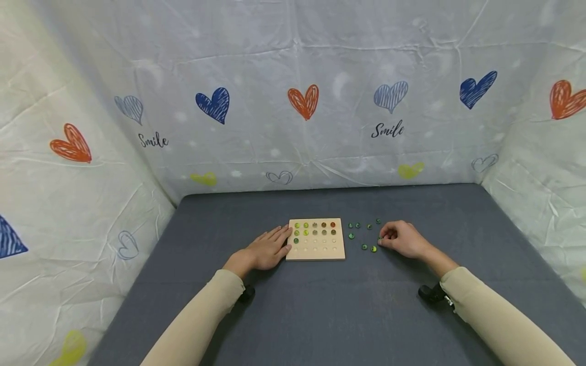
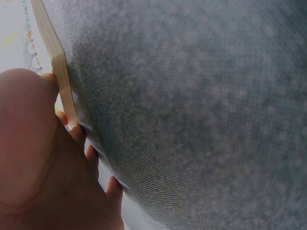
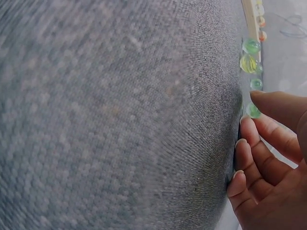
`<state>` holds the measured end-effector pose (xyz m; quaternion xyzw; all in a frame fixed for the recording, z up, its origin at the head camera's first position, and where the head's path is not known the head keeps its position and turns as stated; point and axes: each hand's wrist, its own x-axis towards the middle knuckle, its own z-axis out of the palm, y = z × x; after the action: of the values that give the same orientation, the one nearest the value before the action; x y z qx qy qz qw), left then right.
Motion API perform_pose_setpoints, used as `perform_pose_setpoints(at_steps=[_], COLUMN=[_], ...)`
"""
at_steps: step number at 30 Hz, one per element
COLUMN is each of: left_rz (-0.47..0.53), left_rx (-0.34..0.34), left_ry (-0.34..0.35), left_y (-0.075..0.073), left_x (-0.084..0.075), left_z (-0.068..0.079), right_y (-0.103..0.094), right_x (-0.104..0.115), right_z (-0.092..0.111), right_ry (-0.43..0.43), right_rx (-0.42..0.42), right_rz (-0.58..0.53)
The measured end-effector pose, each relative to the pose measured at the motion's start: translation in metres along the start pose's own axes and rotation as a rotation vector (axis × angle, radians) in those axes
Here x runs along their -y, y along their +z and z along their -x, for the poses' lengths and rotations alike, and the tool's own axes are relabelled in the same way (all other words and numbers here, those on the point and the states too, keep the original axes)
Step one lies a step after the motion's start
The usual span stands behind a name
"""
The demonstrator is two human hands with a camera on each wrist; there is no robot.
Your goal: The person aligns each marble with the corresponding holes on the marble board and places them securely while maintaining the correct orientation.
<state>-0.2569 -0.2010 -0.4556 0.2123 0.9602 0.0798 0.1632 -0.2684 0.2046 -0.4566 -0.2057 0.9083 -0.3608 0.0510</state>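
A pale wooden board point(image 1: 320, 253) with rows of round hollows lies on the dark table. Its two upper rows hold yellow, brownish and red marbles, and one green marble point(image 1: 296, 241) sits at the left of the third row. My left hand point(image 1: 267, 250) rests flat at the board's left edge, fingers spread; the left wrist view shows them along the wooden side. Right of the loose marbles, my right hand point(image 1: 403, 239) pinches a green marble point(image 3: 253, 110) between thumb and forefinger, the other fingers curled near the cloth.
Several loose green marbles point(image 1: 351, 236) lie between the board and my right hand, one with bright yellow point(image 1: 373, 249) nearest me. The grey cloth-covered table point(image 1: 320, 315) ends at a white curtain point(image 1: 256, 152) printed with hearts, which also hangs at both sides.
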Motion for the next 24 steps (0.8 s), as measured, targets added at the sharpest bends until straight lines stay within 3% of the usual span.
perform_pose_setpoints(at_steps=[3, 10, 17, 24], left_rz=[0.001, -0.009, -0.011, -0.012], left_rx=[-0.005, 0.002, -0.001, 0.004], left_ry=[-0.003, -0.011, -0.014, -0.018], left_y=[0.004, -0.004, 0.008, 0.002], left_x=[0.004, -0.003, 0.008, 0.001], left_z=[-0.003, 0.003, -0.006, -0.001], right_y=[0.000, -0.003, -0.003, -0.003], right_x=[-0.001, 0.000, 0.005, 0.015], right_z=[-0.001, -0.002, -0.001, -0.001], right_ry=[0.006, 0.014, 0.002, -0.018], right_rx=[0.000, 0.011, 0.003, -0.004], right_rz=[0.002, -0.009, -0.025, -0.027])
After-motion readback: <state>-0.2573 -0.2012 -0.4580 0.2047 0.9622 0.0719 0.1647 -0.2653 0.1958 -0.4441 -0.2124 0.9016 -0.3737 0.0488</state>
